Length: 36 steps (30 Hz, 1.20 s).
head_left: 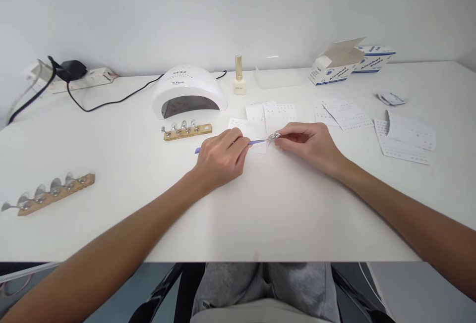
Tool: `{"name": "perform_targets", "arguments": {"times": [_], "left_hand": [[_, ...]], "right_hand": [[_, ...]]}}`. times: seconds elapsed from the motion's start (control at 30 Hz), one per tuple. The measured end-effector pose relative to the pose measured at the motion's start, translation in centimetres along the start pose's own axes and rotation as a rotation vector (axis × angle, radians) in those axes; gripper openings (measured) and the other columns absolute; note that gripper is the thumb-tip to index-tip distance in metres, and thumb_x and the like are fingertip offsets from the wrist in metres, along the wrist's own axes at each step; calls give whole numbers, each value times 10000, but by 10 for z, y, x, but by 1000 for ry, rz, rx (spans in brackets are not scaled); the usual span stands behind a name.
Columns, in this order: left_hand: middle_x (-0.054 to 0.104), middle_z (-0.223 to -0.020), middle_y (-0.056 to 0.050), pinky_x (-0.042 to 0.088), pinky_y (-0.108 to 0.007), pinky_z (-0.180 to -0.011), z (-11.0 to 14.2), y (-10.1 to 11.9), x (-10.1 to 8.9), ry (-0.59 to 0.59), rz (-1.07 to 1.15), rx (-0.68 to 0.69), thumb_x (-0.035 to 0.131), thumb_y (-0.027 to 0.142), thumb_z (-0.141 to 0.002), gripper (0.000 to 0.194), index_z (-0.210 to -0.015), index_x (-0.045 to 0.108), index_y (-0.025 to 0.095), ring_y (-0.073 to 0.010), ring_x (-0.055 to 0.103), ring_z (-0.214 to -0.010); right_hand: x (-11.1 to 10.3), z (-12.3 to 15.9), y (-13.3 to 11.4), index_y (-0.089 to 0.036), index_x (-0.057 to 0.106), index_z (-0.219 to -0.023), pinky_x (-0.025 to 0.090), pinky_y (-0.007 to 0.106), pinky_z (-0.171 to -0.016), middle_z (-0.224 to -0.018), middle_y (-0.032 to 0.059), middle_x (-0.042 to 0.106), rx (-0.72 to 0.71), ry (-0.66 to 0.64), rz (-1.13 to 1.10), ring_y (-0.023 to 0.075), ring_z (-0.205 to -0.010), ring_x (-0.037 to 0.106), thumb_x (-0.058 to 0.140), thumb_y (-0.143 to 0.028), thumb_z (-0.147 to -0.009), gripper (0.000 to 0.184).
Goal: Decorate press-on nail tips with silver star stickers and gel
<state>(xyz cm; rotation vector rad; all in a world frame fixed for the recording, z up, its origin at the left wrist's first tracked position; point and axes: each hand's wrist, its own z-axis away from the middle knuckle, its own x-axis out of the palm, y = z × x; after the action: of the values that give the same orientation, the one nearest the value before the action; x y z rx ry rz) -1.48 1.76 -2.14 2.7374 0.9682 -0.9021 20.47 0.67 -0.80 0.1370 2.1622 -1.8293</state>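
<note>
Right hand (310, 143): thumb and forefinger pinched shut on a small glittery nail tip (276, 135), held just above the table (260, 214) near its middle, a little toward the far edge. Left hand (221, 157): fingers closed around a thin purple stick (256, 141), pen-style, its far end meeting the nail tip, its near end poking out behind the knuckles.

Handling, by judgement: the tip looks near weightless, stiff but thin plastic, glossy and likely slippery between fingertips. Best taken by its side edges or by whatever stem it sits on (too small to tell if there is one). The stick looks light and rigid; a hold close to the working end gives the finest control.

Looks: the tip is silvery, sparkling, tiny; the stick is slender, flat purple.

Outward: white dotted sticker sheets (273, 114) lie under and just beyond the hands, more sheets (405, 137) toward the right edge. A wooden holder (188, 131) carrying several clear tips sits left of the hands, in front of a white domed nail lamp (189, 91). A cream polish bottle (239, 81) stands beside the lamp. A second wooden holder (55, 193) lies near the left front edge. Open cardboard boxes (344, 65) sit at the far right; a power strip (78, 78) at the far left corner.
</note>
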Motion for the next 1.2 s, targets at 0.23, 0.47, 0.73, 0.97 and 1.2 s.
{"name": "perform_targets", "arguments": {"times": [0.23, 0.47, 0.73, 0.97, 1.2], "left_hand": [[541, -614, 0, 213, -248, -421, -3, 3, -2, 6, -43, 6, 543, 37, -796, 138, -739, 563, 162, -89, 435, -509], [525, -593, -1, 192, -250, -414, -4, 5, -3, 5, -75, 16, 533, 31, -778, 162, -684, 547, 162, -89, 407, -490], [505, -575, 0, 191, -254, -409, -4, 5, -4, -4, -94, 32, 516, 35, -774, 167, -675, 536, 168, -96, 380, -488], [501, -583, -2, 182, -256, -417, -4, 4, -4, 9, -93, 16, 512, 31, -782, 167, -684, 548, 162, -92, 385, -494], [583, -705, -14, 344, -225, -476, -10, 3, -8, -23, 109, -312, 572, 139, -842, 91, -798, 650, 155, -75, 453, -549]], "right_hand": [[2, 2, 2, -217, 719, -792, 507, 324, -733, -823, 25, 694, -31, 32, 79, 176, -766, 631, 706, -261, -755, 58], [2, 2, 0, -225, 715, -782, 510, 339, -742, -836, 28, 692, -35, 24, 100, 188, -784, 632, 702, -267, -759, 50], [0, 2, -1, -243, 714, -779, 508, 337, -744, -833, 19, 687, -30, 4, 89, 190, -793, 629, 703, -271, -760, 36], [0, 3, -3, -243, 722, -797, 502, 329, -736, -834, 19, 684, -42, -36, 100, 183, -793, 620, 691, -272, -774, 48], [-2, 1, -4, -228, 737, -826, 533, 336, -753, -854, 27, 714, 38, -26, 17, 179, -770, 646, 716, -288, -755, 96]]}}
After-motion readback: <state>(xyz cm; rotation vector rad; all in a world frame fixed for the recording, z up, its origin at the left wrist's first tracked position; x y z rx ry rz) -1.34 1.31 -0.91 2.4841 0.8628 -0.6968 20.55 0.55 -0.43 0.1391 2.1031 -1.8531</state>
